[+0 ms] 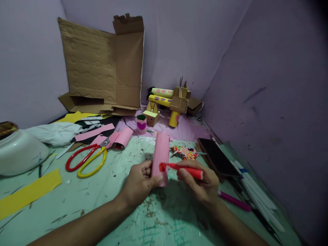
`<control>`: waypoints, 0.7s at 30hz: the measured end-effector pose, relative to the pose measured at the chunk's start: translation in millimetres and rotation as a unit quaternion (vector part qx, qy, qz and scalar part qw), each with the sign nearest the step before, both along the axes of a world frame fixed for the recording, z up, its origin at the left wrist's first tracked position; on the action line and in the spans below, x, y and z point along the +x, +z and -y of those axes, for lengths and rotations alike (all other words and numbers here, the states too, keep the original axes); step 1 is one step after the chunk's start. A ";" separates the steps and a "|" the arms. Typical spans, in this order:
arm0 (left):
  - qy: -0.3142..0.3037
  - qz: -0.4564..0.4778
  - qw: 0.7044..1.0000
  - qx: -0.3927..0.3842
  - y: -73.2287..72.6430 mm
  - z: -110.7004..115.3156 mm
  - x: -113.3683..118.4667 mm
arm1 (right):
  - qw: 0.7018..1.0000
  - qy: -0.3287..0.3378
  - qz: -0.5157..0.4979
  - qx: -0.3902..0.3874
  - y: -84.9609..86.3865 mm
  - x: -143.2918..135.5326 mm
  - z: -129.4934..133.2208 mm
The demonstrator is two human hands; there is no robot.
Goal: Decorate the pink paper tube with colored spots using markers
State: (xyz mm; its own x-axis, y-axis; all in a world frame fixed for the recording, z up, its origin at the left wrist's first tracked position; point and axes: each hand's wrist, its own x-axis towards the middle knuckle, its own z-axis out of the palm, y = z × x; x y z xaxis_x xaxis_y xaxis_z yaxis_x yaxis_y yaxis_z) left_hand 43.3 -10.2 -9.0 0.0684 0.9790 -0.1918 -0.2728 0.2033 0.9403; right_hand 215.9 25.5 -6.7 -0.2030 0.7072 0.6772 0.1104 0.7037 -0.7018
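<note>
One pink paper tube [161, 150], standing lengthwise away from the viewer above the table [102, 208], grasped near its lower end by the left hand [140, 181], thumb across the front. One red marker [188, 170], gripped in the fingers of the right hand [201, 179], its tip at a red filled spot [162, 167] on the tube. One purple marker [235, 201], lying just beside the right hand. One pair of scissors [93, 155], red and yellow handles, open, left of the tube. One dark phone [217, 155], at right. One pink cup [141, 124] with purple heart, beyond the tube. One opened cardboard box [102, 65], upright against the wall.
</note>
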 end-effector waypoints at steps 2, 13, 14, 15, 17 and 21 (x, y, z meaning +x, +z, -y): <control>-0.007 0.012 1.000 -0.001 2.7 1.3 -0.4 | 0.989 -0.031 -0.105 -0.098 -0.8 -0.8 -4.5; -0.127 -0.037 0.991 0.033 -4.2 9.0 1.5 | 0.911 0.073 -0.231 -0.332 2.0 0.0 -28.4; -0.137 -0.033 0.989 0.037 -2.9 9.3 1.2 | 0.908 0.072 -0.234 -0.340 2.8 -0.5 -27.5; -0.151 -0.022 0.988 0.034 -1.3 9.5 0.9 | 0.904 0.076 -0.240 -0.346 3.6 -1.1 -26.5; -0.178 0.017 0.984 0.005 1.8 9.2 -0.1 | 0.894 0.096 -0.254 -0.356 4.7 -2.3 -24.2; -0.199 0.077 0.976 -0.038 3.0 7.9 -1.6 | 0.892 0.133 -0.243 -0.356 4.0 -3.9 -21.7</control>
